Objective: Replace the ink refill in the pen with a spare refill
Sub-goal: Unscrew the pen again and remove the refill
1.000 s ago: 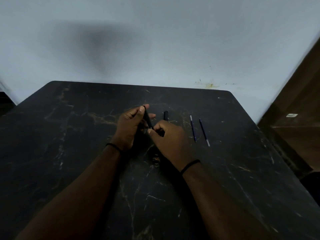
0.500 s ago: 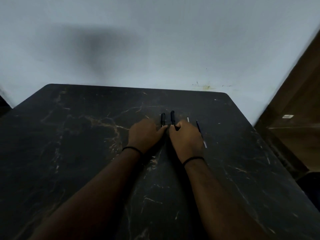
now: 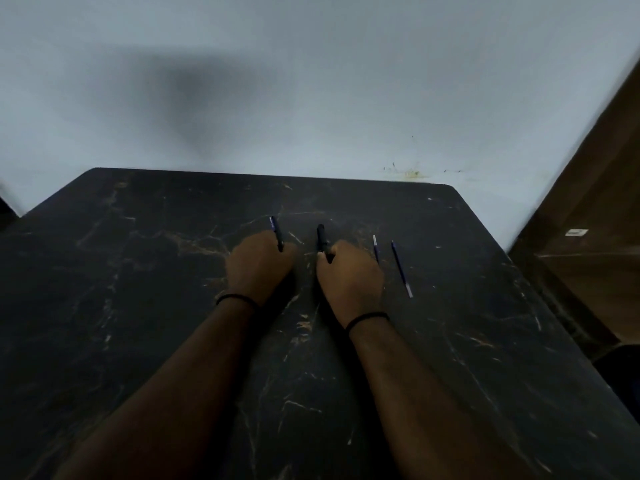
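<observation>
While curled, both hands (image 3: 304, 271) on pen halves (image 3: 322, 239).

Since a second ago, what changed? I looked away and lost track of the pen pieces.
The hands have drawn apart. The left hand now holds a dark pen piece off to the left; the right hand holds the other black pen piece. The two refills still lie on the table to the right.
</observation>
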`<state>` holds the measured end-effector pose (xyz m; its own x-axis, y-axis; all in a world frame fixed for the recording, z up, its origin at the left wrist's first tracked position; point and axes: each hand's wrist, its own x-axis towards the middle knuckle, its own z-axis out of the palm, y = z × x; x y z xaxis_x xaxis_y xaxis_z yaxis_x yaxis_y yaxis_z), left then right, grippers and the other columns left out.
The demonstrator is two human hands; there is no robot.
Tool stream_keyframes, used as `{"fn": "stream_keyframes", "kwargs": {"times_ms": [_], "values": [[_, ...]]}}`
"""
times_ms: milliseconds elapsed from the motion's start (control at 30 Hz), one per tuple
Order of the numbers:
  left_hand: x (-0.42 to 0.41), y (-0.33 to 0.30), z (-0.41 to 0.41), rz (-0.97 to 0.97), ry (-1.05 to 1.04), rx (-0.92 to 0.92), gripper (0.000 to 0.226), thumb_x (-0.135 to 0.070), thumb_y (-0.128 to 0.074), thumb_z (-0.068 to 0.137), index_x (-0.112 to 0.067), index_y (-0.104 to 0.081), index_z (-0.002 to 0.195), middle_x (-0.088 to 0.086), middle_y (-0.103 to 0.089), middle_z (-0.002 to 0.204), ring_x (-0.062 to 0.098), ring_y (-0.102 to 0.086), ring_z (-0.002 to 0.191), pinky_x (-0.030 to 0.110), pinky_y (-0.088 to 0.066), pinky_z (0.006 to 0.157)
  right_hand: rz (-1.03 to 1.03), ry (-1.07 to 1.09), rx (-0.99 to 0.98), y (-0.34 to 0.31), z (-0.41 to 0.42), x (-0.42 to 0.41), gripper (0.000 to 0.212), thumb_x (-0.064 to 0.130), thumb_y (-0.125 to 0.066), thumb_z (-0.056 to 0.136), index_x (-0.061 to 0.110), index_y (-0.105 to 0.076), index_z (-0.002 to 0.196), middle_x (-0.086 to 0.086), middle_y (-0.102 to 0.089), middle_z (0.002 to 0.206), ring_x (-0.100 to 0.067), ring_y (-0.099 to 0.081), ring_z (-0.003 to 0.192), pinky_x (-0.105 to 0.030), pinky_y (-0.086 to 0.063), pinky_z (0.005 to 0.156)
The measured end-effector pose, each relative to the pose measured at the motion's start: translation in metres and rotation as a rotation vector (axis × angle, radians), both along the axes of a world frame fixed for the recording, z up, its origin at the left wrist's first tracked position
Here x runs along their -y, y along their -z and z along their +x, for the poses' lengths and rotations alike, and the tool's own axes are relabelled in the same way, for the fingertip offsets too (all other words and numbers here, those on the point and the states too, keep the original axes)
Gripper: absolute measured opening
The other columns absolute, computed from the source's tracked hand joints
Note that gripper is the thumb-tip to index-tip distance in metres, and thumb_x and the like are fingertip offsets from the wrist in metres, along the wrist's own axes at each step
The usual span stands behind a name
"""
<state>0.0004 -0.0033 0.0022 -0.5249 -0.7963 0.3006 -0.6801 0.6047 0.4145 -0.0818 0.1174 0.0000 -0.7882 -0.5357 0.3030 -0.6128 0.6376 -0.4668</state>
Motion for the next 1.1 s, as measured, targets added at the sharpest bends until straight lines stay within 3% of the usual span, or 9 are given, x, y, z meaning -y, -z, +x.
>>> {"fn": "stream_keyframes", "kwargs": {"times_ms": [100,267,467,767,1000,1100], "values": [[-0.0004,-0.0001,0.0014,0.004,-0.017,-0.012,0.038,-0.038,-0.053,0.090,-0.019,-0.042,0.059,-0.002,-0.047,0.058,0.012,-0.043,0.052,0.027,-0.023,0.047,-0.004,-0.010,-0.030,-0.0003,0.0024,0.0050,0.028,0.041,-0.054,0.097,0.015,-0.062,0.094,-0.005,-0.069,0.097,-0.026,-0.066,0.091,-0.029,-0.037,0.066],[-0.0003,-0.0004,-0.0006,0.008,-0.002,0.014,0.037,-0.040,-0.051,0.089,-0.018,-0.041,0.061,0.002,-0.051,0.067,0.026,-0.053,0.067,0.032,-0.036,0.060,0.017,0.006,-0.046,0.0009,0.0021,0.0063,0.028,0.042,-0.054,0.097,0.015,-0.061,0.097,-0.006,-0.068,0.101,-0.027,-0.065,0.096,-0.030,-0.037,0.067],[-0.0031,-0.0006,-0.0006,0.007,0.027,0.000,0.037,-0.040,-0.052,0.091,-0.021,-0.041,0.061,-0.002,-0.046,0.060,0.014,-0.044,0.054,0.028,-0.029,0.051,0.019,0.024,-0.035,0.0030,0.0017,0.0083,0.027,0.043,-0.054,0.097,0.016,-0.059,0.098,-0.004,-0.069,0.099,-0.026,-0.066,0.094,-0.029,-0.037,0.065],[-0.0056,-0.0031,0.0016,0.003,0.019,-0.008,0.038,-0.039,-0.053,0.091,-0.019,-0.040,0.061,-0.001,-0.046,0.060,0.016,-0.045,0.056,0.028,-0.026,0.051,0.015,0.016,-0.019,0.0038,0.0006,0.0080,0.026,0.042,-0.054,0.097,0.017,-0.059,0.101,-0.004,-0.068,0.101,-0.025,-0.065,0.094,-0.029,-0.035,0.065],[-0.0048,-0.0040,0.0022,0.042,0.058,-0.010,0.036,-0.039,-0.053,0.092,-0.019,-0.043,0.063,0.000,-0.047,0.061,0.020,-0.047,0.058,0.035,-0.046,0.060,0.039,-0.001,-0.048,0.0043,-0.0004,0.0085,0.025,0.038,-0.049,0.101,0.015,-0.060,0.099,-0.005,-0.068,0.101,-0.025,-0.065,0.094,-0.028,-0.035,0.066],[-0.0051,-0.0043,0.0025,0.035,0.054,-0.013,0.036,-0.039,-0.053,0.091,-0.019,-0.044,0.063,0.000,-0.048,0.062,0.020,-0.049,0.059,0.033,-0.043,0.057,0.067,0.014,-0.074,0.0047,-0.0019,0.0084,0.022,0.032,-0.047,0.103,0.015,-0.061,0.098,-0.006,-0.068,0.101,-0.025,-0.065,0.093,-0.028,-0.034,0.066]]}}
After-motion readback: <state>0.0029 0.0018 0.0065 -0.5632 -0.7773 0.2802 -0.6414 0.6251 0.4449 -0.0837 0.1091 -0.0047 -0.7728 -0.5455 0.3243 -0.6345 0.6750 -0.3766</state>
